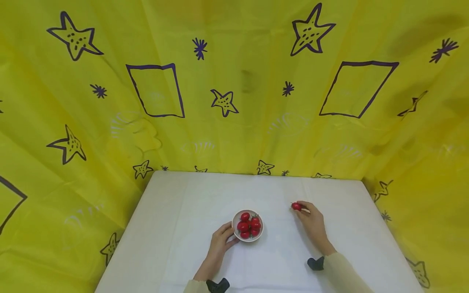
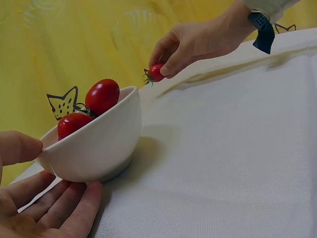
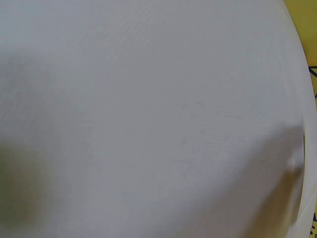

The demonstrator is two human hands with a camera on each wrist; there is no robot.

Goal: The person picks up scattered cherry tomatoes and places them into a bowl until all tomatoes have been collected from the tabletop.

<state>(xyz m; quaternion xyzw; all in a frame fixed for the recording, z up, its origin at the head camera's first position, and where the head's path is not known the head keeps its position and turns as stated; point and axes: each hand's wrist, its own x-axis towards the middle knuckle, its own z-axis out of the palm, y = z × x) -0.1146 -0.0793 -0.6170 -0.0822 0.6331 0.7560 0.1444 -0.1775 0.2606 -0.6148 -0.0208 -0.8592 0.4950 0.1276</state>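
Observation:
A small white bowl (image 1: 247,240) with several red cherry tomatoes (image 1: 243,226) inside stands on the white table. My left hand (image 1: 219,244) holds the bowl from its left side; in the left wrist view the thumb lies at the rim and the fingers touch the wall (image 2: 106,144) low down. To the right of the bowl and apart from it, my right hand (image 1: 312,223) pinches a single cherry tomato (image 1: 296,206) between thumb and fingers. Green leaves on this tomato (image 2: 155,73) point toward the bowl. The right wrist view shows neither the hand nor the tomato.
White cloth (image 1: 190,203) covers the table. Yellow curtains (image 1: 242,134) with drawn stars and frames hang behind and at both sides. A dark band (image 1: 316,263) sits at the right wrist, another (image 1: 218,285) at the left.

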